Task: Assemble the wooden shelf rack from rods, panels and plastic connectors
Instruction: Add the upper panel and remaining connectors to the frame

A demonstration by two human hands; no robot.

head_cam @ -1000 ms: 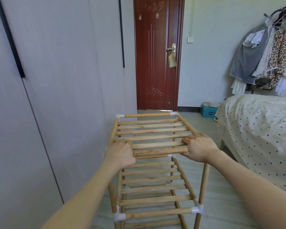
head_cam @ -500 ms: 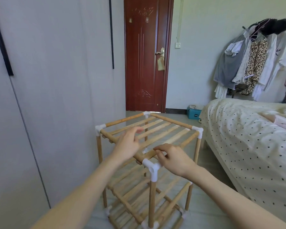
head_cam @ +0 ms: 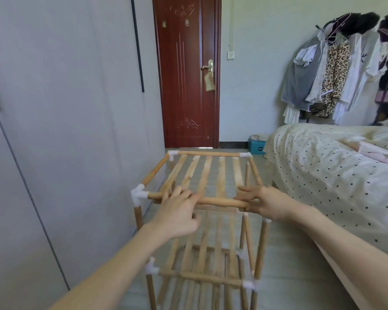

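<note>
Rack [head_cam: 208, 198] stands on floor between wardrobe [head_cam: 65, 130] and bed [head_cam: 336, 175], slats running away from viewer. Left hand [head_cam: 177, 215] lies over near top rod [head_cam: 217, 201], fingers reaching onto the slats; grasp unclear, blurred. Right hand [head_cam: 264, 202] at rod's right end, fingers fairly straight along it, thumb beneath. White connector [head_cam: 139, 194] at near left corner. Door [head_cam: 186, 72] beyond; clothes [head_cam: 332, 70] hang behind bed.

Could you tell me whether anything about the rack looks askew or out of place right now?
Nothing clearly stands out: the rack stands upright, white connectors sit at the visible corners, and both hands, left hand and right hand, rest on its near top rod.
</note>
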